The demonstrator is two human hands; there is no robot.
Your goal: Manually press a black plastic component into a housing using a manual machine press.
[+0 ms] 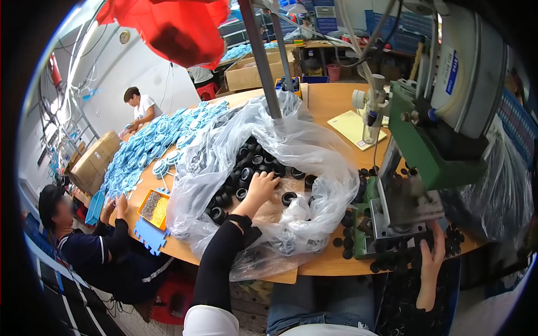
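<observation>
Tbl (326, 102) holds clr bag (193, 193), blue pcs (148, 143), grn press (412, 148).

one press (417, 148), one orange tray (151, 222)

Glossy clear plastic bag (193, 210), smooth wood-look table (322, 109), green painted-metal press (412, 143), black rings (246, 175), perhaps matt rubber

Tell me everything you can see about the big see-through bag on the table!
The bag looks like thin, clear plastic, very crumpled, whitish where it bunches up. It lies wide open on the wooden table, its sides heaped in a rough ring. Black round parts lie inside, mostly toward the back and left. The person's left hand reaches in among them, and the black-sleeved forearm crosses the bag's near side.
</observation>
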